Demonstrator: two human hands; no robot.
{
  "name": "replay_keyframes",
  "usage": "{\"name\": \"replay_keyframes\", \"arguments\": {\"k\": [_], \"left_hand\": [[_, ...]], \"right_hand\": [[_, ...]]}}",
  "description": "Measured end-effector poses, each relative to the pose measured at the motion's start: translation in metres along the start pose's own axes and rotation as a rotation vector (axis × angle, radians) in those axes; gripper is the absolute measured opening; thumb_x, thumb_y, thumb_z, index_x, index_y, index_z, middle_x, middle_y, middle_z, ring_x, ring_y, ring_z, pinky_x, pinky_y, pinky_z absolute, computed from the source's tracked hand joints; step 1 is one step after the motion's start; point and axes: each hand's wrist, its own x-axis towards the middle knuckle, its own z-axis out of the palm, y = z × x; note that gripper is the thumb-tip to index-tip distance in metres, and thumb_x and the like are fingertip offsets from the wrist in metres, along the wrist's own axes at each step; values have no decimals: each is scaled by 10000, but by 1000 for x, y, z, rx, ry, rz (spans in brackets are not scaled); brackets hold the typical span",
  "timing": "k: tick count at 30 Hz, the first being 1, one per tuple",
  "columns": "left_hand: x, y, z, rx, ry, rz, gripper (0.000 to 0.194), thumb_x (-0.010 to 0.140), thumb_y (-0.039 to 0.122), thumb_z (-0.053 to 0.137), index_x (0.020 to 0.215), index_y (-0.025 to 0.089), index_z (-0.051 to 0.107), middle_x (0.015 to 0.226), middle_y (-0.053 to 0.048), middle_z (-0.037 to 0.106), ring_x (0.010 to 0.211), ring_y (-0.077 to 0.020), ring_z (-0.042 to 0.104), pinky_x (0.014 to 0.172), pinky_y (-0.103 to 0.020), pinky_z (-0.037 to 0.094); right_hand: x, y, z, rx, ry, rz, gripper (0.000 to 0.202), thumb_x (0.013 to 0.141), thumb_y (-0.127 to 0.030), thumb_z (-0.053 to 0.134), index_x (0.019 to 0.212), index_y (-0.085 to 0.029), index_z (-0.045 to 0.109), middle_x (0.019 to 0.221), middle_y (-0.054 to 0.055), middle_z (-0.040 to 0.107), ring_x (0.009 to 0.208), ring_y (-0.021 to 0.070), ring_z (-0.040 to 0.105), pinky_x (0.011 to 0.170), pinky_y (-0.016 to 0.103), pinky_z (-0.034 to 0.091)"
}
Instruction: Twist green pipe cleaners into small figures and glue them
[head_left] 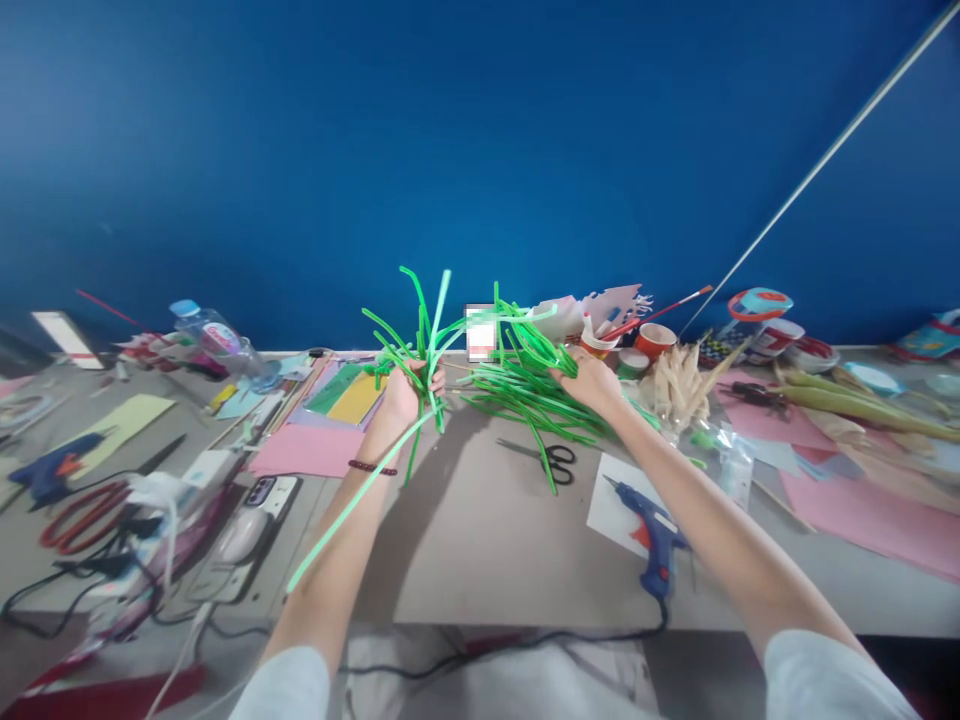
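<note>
1. The left hand (405,392) is closed around a small bunch of green stems (421,350), which fans out above the fingers, with a few ends poking out below them.
2. A long pale-green stem (356,500) runs from the left hand down across its own forearm, passing over a dark beaded bracelet (373,467) at the wrist.
3. The right hand (592,382) is clamped on a larger bunch of green stems (529,338); the stems spread up and to the left of it, towards the left hand, though its fingertips are partly hidden among them.
4. Just below and left of the right hand, a loose pile of green stems (517,402) lies on the table (480,560), filling much of the space between the two hands.
5. Below the right hand and slightly left are scissors (561,465) with black handles; one green stem crosses them.
6. Nearer the body than the right hand, beside its forearm, a blue glue gun (658,555) lies partly over a white sheet (606,512).
7. Just beyond the right hand stands an orange-red cup (657,342); to its right is a bundle of pale dried husks (679,385).
8. Left of the left hand lie a pink sheet (304,450) and, closer to the fingers, a yellow sheet (360,400). Farther left, near the wall (480,150), is a clear bottle (217,335) with a blue cap.
</note>
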Motion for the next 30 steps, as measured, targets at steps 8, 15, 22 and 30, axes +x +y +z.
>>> {"name": "replay_keyframes", "arguments": {"k": [8, 15, 22, 30], "left_hand": [[-16, 13, 30, -97, 55, 149, 321, 841, 419, 419, 763, 158, 589, 518, 30, 408, 408, -81, 398, 428, -217, 365], [-36, 10, 57, -77, 62, 198, 465, 857, 561, 369, 816, 163, 606, 531, 13, 439, 445, -101, 439, 462, -248, 411], [-41, -2, 78, 31, 72, 159, 429, 865, 519, 371, 878, 171, 623, 686, -63, 622, 666, -202, 630, 593, -343, 516], [-37, -5, 64, -10, 68, 140, 276, 878, 342, 425, 1006, 181, 608, 866, -78, 689, 875, -213, 661, 734, -346, 538]], "right_hand": [[-39, -53, 7, 635, 471, -60, 351, 901, -335, 319, 1114, -176, 548, 993, 104, 652, 891, 201, 618, 762, 327, 482], [-81, -104, 22, 508, 252, -627, 231, 856, -288, 488, 1035, -241, 626, 1079, 74, 631, 931, 185, 620, 694, 256, 499], [-91, -117, 25, 33, 164, -869, 368, 898, -186, 409, 1196, -314, 582, 1192, 16, 619, 720, 121, 635, 548, 213, 445], [-100, -76, 23, 319, 151, -967, 305, 932, -263, 390, 1093, -266, 649, 1069, 48, 688, 861, 167, 661, 712, 258, 501]]}}
